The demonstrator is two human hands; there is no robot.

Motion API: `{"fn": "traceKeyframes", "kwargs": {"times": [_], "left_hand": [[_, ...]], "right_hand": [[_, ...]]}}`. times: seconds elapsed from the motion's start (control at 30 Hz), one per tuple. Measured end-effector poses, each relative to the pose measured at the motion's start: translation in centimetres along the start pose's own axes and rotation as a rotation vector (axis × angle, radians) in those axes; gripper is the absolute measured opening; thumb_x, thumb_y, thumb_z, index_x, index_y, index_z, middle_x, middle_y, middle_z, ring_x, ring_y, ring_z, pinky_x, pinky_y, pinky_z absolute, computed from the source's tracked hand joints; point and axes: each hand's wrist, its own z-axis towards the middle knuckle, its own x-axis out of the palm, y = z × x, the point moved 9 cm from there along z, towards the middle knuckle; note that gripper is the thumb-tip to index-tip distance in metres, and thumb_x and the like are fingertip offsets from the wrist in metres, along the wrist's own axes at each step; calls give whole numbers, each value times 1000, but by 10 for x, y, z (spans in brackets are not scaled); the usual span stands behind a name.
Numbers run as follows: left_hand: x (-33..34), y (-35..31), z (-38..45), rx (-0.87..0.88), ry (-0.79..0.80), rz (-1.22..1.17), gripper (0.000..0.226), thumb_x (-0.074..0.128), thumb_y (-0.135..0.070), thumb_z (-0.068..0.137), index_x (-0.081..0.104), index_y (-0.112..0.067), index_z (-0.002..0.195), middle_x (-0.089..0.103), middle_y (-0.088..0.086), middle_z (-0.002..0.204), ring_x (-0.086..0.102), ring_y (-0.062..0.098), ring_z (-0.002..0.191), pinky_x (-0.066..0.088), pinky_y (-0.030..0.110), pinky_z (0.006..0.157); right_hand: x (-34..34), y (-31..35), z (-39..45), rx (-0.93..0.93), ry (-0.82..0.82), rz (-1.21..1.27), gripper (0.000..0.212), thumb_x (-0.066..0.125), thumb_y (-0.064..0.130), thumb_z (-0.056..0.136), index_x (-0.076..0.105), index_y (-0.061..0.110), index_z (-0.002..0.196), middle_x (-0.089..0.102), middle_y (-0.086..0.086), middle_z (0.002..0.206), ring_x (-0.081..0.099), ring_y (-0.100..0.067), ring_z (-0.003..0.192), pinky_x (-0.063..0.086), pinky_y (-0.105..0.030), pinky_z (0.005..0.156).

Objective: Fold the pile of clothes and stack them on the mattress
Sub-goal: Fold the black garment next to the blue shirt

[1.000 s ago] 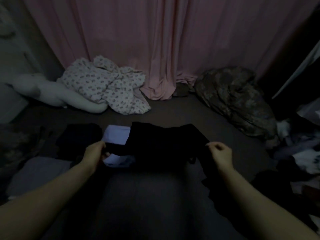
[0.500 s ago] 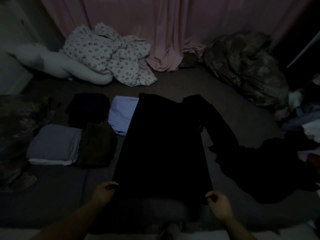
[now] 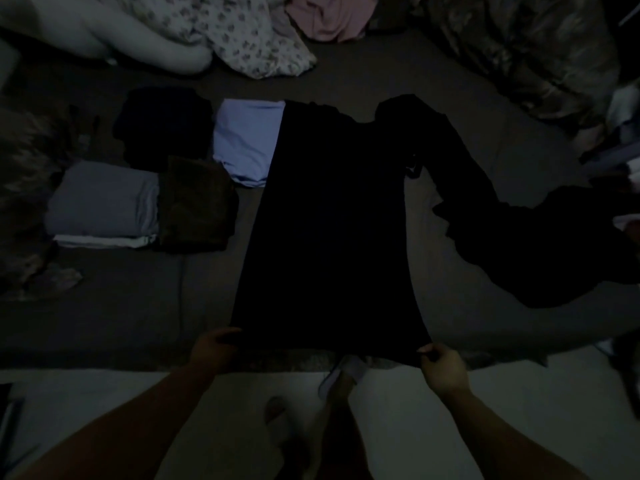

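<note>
Two hands grip the near hem of a black garment [image 3: 329,230] spread flat on the mattress [image 3: 138,306]; the left hand [image 3: 216,349] has its fingers curled over the left corner; the right hand [image 3: 441,370] pinches the right corner between thumb and fingers. One sleeve trails to the right onto a dark heap [image 3: 561,247]. Four folded items lie left of the garment: a light blue piece [image 3: 246,140] touching its edge, a black piece [image 3: 162,123], a brown piece [image 3: 195,206] and a grey stack [image 3: 104,202].
</note>
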Motion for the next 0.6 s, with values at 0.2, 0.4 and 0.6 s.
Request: {"fn": "traceKeyframes", "kwargs": {"times": [0.2, 0.4, 0.6], "left_hand": [[-6, -20, 13, 53, -30, 154, 35, 53, 14, 85, 60, 4, 118, 62, 22, 108, 54, 21, 84, 52, 16, 65], [-7, -53, 39, 15, -63, 119, 29, 48, 13, 87, 65, 0, 107, 64, 24, 94, 57, 30, 84, 49, 39, 76], [13, -109, 68, 86, -170, 186, 27, 46, 15, 86, 69, 5, 96, 64, 16, 103, 57, 24, 94, 43, 21, 72]], "right_hand": [[-16, 20, 20, -76, -6, 66, 14, 53, -4, 89, 65, 4, 90, 61, -16, 90, 59, -34, 95, 39, -30, 76], [-41, 55, 66, -128, -25, 117, 14, 57, -5, 87, 67, -5, 97, 66, -23, 101, 60, -32, 97, 43, -30, 83], [-41, 101, 132, -210, 14, 103, 25, 52, -14, 81, 70, 2, 86, 67, -20, 103, 61, -29, 95, 41, -24, 85]]}}
